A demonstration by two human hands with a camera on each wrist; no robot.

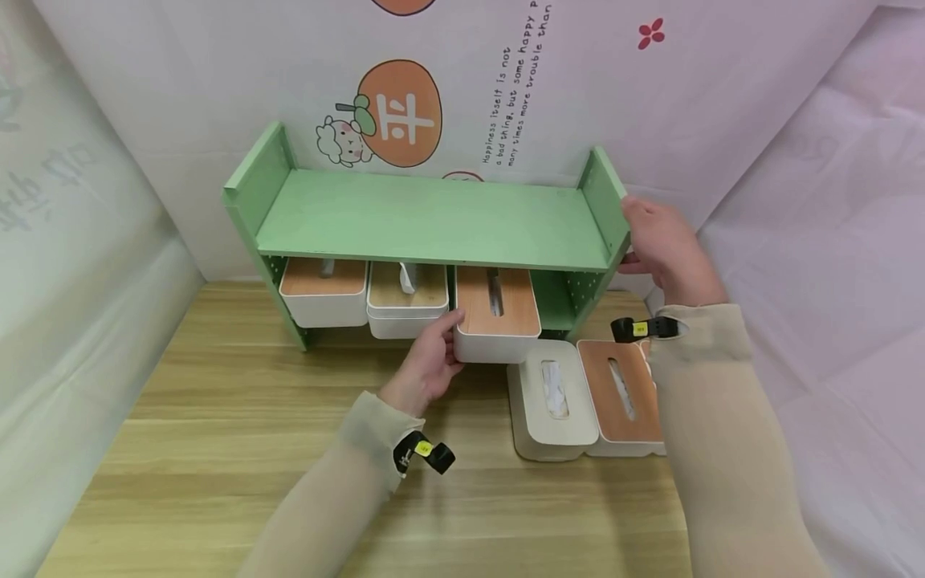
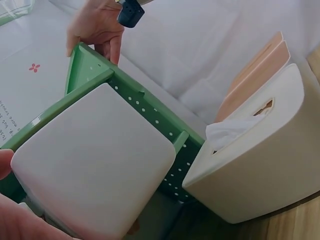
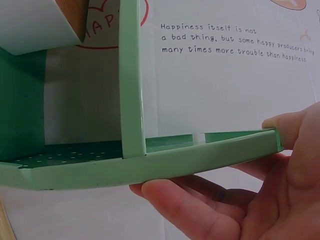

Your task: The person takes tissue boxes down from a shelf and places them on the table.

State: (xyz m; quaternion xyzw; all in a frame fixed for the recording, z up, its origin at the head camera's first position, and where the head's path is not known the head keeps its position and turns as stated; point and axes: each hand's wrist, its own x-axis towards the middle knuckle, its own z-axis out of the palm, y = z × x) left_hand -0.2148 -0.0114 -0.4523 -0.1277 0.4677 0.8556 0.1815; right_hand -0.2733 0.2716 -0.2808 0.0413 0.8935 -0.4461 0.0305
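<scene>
My left hand [image 1: 428,361] grips the left front corner of a white tissue box [image 1: 499,348] with a wood-look lid and a long slot. This box juts out past the front of the lower level of a green shelf [image 1: 433,217]. Its plain white front [image 2: 95,160] fills much of the left wrist view. With the thumb on one side and fingers on the other, my right hand [image 1: 668,249] holds the shelf's right side panel [image 3: 210,156]. Two more tissue boxes stand to the left on that level: a wood-lidded one [image 1: 325,309] and one with a tissue sticking out [image 1: 408,321].
On the wooden table, right of the held box, stand a cream tissue box [image 1: 531,401] and a wood-lidded tissue box [image 1: 625,401], partly behind my right sleeve. A printed white cloth [image 1: 289,72] hangs behind the shelf, and plain cloth [image 1: 831,241] hangs at the right.
</scene>
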